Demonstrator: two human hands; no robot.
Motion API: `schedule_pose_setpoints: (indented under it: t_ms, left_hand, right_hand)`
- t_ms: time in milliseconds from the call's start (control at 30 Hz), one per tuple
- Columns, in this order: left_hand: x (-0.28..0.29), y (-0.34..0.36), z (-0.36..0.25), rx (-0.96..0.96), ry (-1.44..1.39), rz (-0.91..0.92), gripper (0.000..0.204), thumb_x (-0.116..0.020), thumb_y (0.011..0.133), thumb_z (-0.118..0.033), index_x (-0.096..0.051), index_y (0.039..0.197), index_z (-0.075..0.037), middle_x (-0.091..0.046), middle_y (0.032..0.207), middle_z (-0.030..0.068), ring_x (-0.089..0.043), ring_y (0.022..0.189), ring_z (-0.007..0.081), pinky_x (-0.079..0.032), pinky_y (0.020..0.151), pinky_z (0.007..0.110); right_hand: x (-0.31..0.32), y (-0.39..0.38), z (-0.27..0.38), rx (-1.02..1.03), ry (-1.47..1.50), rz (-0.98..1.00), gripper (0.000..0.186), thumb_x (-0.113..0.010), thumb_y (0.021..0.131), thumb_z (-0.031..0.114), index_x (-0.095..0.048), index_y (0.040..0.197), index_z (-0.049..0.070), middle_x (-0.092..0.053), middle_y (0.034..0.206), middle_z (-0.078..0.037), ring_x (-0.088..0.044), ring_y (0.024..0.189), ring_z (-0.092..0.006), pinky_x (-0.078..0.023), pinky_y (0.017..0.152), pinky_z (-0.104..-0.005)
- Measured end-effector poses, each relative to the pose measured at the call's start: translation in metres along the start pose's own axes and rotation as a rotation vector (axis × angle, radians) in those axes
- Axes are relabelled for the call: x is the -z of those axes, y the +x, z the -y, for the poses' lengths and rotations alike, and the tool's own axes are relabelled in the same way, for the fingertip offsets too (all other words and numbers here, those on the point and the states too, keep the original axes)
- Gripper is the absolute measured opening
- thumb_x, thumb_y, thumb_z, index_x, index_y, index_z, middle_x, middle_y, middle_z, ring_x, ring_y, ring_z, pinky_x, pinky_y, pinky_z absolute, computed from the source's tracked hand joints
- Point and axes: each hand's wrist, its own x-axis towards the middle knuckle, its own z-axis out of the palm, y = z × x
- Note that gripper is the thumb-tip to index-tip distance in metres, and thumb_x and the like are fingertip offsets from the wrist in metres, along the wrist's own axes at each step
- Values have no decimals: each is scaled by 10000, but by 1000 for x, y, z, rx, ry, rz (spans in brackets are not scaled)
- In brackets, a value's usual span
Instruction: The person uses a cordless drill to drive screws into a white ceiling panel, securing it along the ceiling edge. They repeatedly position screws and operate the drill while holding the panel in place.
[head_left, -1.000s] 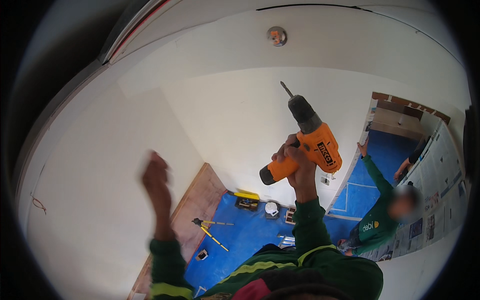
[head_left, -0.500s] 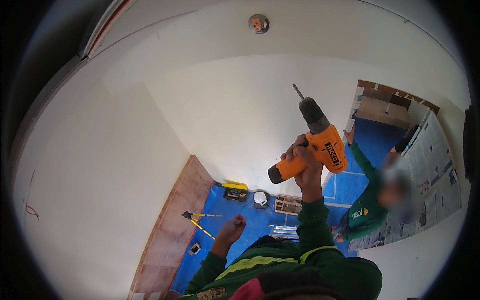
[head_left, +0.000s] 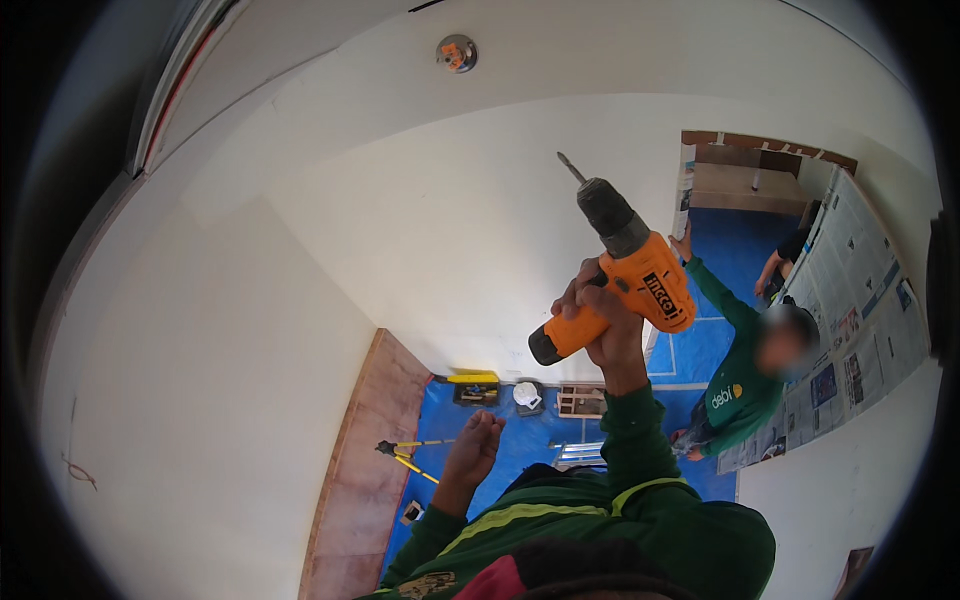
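An orange and black cordless drill is held up in my right hand, which wraps round its handle. The thin bit in its chuck tilts up and to the left, with bare white wall behind it. Lower down, in front of my body, my left hand is raised with its fingers pressed together. Whatever those fingers may hold is too small or hidden to make out. High above the drill, a round metal ceiling fixture has orange parts inside it.
A co-worker in green stands by the doorway at right, one hand on its frame; another person is partly visible beyond. Newspaper-covered panel stands there. On the blue floor covering are a toolbox, a yellow-legged stand and a ladder.
My view has shifted, so the ceiling fixture sits farther left. The drill's bit has moved slightly left and up in the picture. My left hand is a little higher.
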Motion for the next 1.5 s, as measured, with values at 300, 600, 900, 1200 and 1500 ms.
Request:
schedule_pose_setpoints:
  t_ms: [300, 600, 900, 1200, 1500]
  left_hand:
    - [-73, 14, -13, -158, -44, 114, 121, -631, 1098, -192, -646, 1186, -111, -668, 1098, -7, -652, 1022, 132, -569, 919, 218]
    - [-161, 41, -49, -235, -34, 218, 170, -655, 1091, -234, -594, 1202, -122, -652, 1078, -9, -640, 1041, 122, -565, 967, 256]
    - [-139, -51, -54, -148, 848, 546, 129, -720, 1002, -113, -628, 936, -52, -642, 1006, 15, -590, 955, 116, -495, 880, 273]
    - [-125, -146, -61, 64, 1463, 614, 197, -694, 1059, -199, -757, 1169, -49, -736, 1065, 68, -685, 1027, 164, -541, 929, 330]
    - [-156, -190, -63, -164, 1677, 696, 247, -624, 1053, -146, -708, 1255, -31, -685, 1158, 142, -679, 1091, 320, -551, 943, 425]
  right_hand:
    - [7, 1, 13, -94, -73, -21, 309, -647, 855, -38, -590, 1138, 74, -615, 886, -44, -688, 698, -211, -623, 760, -468]
    - [13, 1, 28, -217, -100, 10, 307, -679, 841, -31, -603, 1124, 60, -625, 819, -57, -702, 699, -213, -609, 765, -454]
    - [9, -5, 26, -193, -129, -8, 253, -692, 840, -26, -635, 1072, 56, -651, 843, -64, -713, 698, -218, -608, 770, -455]
    - [-2, -9, 27, -87, -20, 62, 303, -689, 864, -62, -620, 1134, 58, -663, 932, -69, -723, 744, -237, -623, 751, -460]
    - [-6, -5, 29, -103, -9, 153, 365, -693, 858, -39, -598, 1189, 81, -644, 906, -40, -712, 717, -213, -628, 765, -456]
